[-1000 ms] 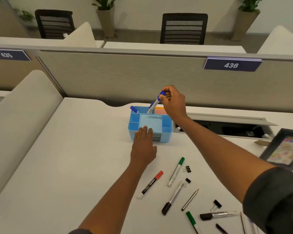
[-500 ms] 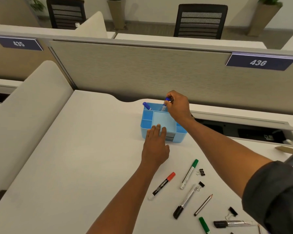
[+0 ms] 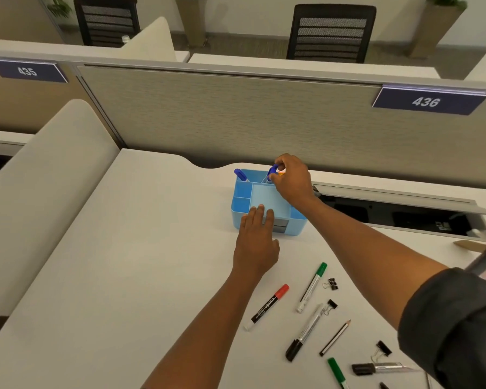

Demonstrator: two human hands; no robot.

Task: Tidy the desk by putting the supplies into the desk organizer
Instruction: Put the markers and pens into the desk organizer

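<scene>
At the far middle of the bench (image 3: 101,276), just short of the grey partition (image 3: 236,113), sits the blue desk organizer (image 3: 298,223). Right hand (image 3: 292,181) is over its far right corner, fingertips pinching the cap of a blue marker (image 3: 272,172) that stands tilted in a far compartment. A second blue marker (image 3: 240,174) leans in the far left compartment. Left hand (image 3: 257,240) lies flat, fingers straight and together, fingertips resting on the organizer's near rim; it holds nothing. Loose on the bench, near right: red-capped marker (image 3: 267,306), green-capped marker (image 3: 312,287), black-capped marker (image 3: 305,332), pencil (image 3: 335,337), another green marker (image 3: 336,372) at the near edge, and a black marker (image 3: 376,368) lying crosswise. Three small binder clips: one (image 3: 331,283) beside the green-capped marker, one (image 3: 331,304) touching the black-capped marker's tail, one (image 3: 383,348) just far of the crosswise marker.
</scene>
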